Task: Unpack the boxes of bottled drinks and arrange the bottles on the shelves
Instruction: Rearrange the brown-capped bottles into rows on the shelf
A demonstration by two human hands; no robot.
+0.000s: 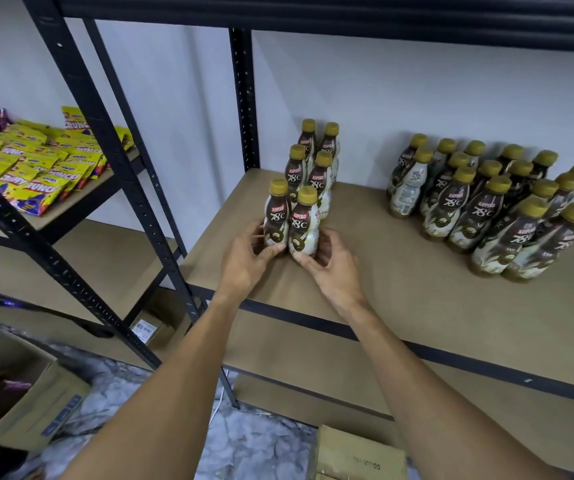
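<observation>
Brown shelf board (399,271) on black racking held 6 coffee bottles in 2 columns near its left post. Left hand (244,261) gripped the front-left bottle (276,216), right hand (330,268) the front-right bottle (304,223), both upright. More bottles (493,209) stood well right.

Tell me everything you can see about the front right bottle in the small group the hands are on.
The front right bottle is a small plastic bottle with a gold screw cap and a brown and cream wrap reading Kopiko 78°C. It stands upright on the shelf near the front edge, last in a double row of six, pressed against its left neighbour. The right hand cups its base; the left hand holds the neighbour.
</observation>
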